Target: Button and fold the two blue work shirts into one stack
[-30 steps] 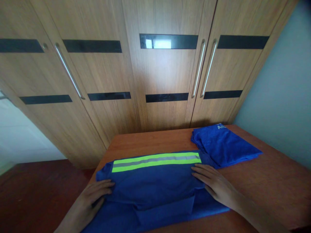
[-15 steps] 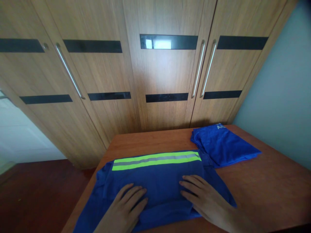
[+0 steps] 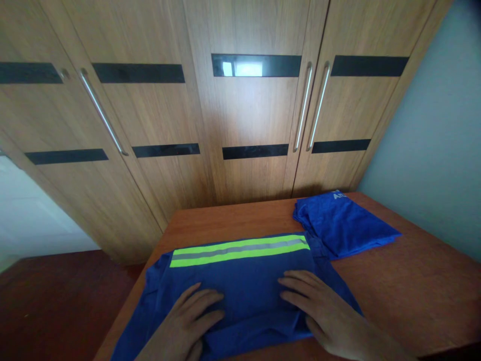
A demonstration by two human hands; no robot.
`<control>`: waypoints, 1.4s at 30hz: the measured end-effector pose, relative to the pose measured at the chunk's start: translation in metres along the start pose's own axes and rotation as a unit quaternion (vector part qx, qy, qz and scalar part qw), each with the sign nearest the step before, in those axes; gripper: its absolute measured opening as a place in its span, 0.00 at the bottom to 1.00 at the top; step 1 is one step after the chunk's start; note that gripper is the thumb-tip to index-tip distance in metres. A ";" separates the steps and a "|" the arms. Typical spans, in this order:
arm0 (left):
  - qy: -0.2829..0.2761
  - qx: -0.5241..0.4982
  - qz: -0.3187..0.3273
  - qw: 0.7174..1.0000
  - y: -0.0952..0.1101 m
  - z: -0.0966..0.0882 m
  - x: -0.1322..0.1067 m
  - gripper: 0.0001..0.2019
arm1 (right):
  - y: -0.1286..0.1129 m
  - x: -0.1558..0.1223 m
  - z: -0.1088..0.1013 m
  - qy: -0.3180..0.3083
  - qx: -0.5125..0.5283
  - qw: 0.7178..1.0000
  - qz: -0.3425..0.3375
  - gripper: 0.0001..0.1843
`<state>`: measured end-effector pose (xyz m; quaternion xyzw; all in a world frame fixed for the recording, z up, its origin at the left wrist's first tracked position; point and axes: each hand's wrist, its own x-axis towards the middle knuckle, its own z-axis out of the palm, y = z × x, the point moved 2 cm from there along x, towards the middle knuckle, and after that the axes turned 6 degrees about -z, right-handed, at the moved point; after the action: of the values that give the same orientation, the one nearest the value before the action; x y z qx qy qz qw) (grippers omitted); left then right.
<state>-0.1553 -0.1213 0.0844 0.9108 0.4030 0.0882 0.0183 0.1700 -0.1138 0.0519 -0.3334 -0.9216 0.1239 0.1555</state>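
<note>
A dark blue work garment (image 3: pixel 251 283), likely a jacket, lies partly folded on the wooden table. A yellow-green strip with a grey reflective middle (image 3: pixel 240 249) crosses its far end, and loose sleeve-like parts spread out at both sides. On the left of its near part rests my left hand (image 3: pixel 188 318), fingers stretched over the cloth and thumb low by the near edge. My right hand (image 3: pixel 319 308) lies on the right part, fingers apart and pointing inward. The cloth puckers in a soft ridge between the two hands.
A brighter blue folded garment (image 3: pixel 345 225) with pale lettering sits at the table's back right, touching the first garment. The brown table (image 3: pixel 225 220) backs onto a wooden wardrobe (image 3: pixel 248 110) with metal handles. A grey wall (image 3: pixel 424 150) rises at the right; dark red floor (image 3: pixel 60 301) shows at the left.
Both thumbs have shifted toward the garment's near edge, and the cloth there has bunched up slightly. My view has turned a little; the brighter blue garment has stayed in place.
</note>
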 end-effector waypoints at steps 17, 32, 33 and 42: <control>0.014 0.086 -0.090 0.992 0.015 0.071 0.051 0.29 | 0.014 0.039 0.039 0.008 -0.010 0.998 0.066 0.29; 0.017 0.088 -0.084 0.992 0.015 0.068 0.052 0.29 | 0.086 -0.021 0.018 0.257 0.067 0.908 0.324 0.19; 0.013 0.090 -0.082 0.993 0.014 0.067 0.051 0.28 | 0.089 -0.029 0.016 0.274 0.091 0.895 0.340 0.20; 0.000 0.094 -0.060 0.994 0.009 0.055 0.040 0.27 | 0.071 -0.062 -0.003 0.308 0.582 0.640 0.395 0.25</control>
<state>-0.1132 -0.0960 0.0374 0.8824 0.4637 0.0489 -0.0627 0.2574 -0.1006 0.0187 -0.5249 -0.3386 0.5747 0.5288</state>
